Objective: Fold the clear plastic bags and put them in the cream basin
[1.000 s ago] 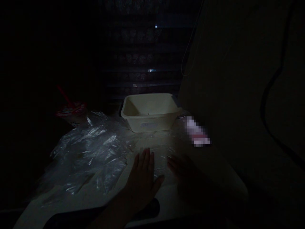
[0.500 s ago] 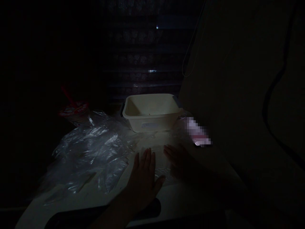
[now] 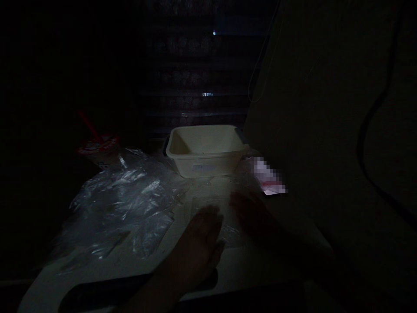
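The scene is very dark. My left hand lies palm down on a pale table, fingers stretched over a small clear plastic sheet. My right hand rests just to its right in deep shadow, fingers extended on the same sheet; it holds nothing that I can see. A cream rectangular plastic tub stands beyond both hands at the table's far edge. A heap of crumpled clear plastic film spreads to the left of my left hand.
A red-and-white cup with a red straw stands at the far left behind the film. A small white and pink packet lies right of the tub. A dark wall with a cable rises on the right.
My left hand has slid slightly right and its fingers now look blurred and darker. My right hand has drawn a little toward me. The view has dimmed.
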The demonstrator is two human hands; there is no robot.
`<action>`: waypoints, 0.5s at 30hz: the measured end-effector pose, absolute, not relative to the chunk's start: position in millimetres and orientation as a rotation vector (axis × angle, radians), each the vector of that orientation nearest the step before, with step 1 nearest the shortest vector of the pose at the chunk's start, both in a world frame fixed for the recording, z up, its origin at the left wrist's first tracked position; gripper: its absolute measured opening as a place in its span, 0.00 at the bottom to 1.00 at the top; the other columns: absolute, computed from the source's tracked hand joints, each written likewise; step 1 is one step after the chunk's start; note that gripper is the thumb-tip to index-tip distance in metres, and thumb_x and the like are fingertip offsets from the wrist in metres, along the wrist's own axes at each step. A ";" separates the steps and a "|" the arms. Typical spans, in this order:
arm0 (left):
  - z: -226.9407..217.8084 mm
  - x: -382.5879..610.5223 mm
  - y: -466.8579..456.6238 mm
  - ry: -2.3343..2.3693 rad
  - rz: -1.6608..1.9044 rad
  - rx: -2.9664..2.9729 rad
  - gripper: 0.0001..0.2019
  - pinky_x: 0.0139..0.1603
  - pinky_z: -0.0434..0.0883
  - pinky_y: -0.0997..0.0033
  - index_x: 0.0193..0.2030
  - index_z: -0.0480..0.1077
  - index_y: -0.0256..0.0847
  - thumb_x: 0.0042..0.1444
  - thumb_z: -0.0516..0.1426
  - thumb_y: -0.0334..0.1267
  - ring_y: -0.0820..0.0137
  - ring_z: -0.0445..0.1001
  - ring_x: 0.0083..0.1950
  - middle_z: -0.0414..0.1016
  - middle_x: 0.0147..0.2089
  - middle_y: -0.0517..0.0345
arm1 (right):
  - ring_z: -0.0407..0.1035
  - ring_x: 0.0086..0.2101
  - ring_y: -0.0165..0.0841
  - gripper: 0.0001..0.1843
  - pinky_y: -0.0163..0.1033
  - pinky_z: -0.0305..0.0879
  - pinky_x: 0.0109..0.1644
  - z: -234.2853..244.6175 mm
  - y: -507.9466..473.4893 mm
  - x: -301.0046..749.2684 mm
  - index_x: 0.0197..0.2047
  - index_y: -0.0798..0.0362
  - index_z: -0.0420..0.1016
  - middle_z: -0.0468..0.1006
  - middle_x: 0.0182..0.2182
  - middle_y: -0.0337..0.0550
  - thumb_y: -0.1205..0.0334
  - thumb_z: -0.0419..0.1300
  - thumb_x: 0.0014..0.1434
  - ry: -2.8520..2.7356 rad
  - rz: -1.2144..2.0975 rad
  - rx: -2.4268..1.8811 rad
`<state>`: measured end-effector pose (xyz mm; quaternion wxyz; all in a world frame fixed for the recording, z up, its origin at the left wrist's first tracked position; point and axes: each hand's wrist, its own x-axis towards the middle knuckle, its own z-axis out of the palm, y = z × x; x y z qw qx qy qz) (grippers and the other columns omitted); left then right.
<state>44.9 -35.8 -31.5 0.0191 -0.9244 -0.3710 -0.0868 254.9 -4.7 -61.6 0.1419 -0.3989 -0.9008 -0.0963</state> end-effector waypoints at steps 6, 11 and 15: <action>-37.9 65.7 -46.1 -0.892 -0.227 -2.903 0.13 0.52 0.56 0.58 0.42 0.67 0.28 0.51 0.47 0.27 0.59 0.62 0.50 0.67 0.47 0.42 | 0.51 0.51 0.36 0.18 0.49 0.47 0.52 -63.6 -1.4 257.6 0.48 0.58 0.61 0.63 0.48 0.50 0.64 0.42 0.56 -2.493 -0.284 -1.165; -35.8 72.4 -50.1 -0.874 -0.203 -2.875 0.12 0.48 0.61 0.59 0.39 0.69 0.26 0.48 0.49 0.24 0.57 0.65 0.47 0.69 0.44 0.40 | 0.54 0.48 0.36 0.17 0.48 0.51 0.50 -61.6 -0.9 256.2 0.46 0.58 0.63 0.66 0.46 0.50 0.65 0.42 0.56 -2.461 -0.289 -1.162; -32.3 72.3 -53.7 -0.922 -0.220 -2.895 0.14 0.46 0.63 0.60 0.40 0.68 0.25 0.45 0.49 0.21 0.57 0.66 0.46 0.68 0.45 0.39 | 0.55 0.48 0.37 0.18 0.48 0.50 0.50 -61.8 -1.1 256.3 0.47 0.57 0.63 0.65 0.46 0.50 0.64 0.42 0.56 -2.460 -0.215 -1.207</action>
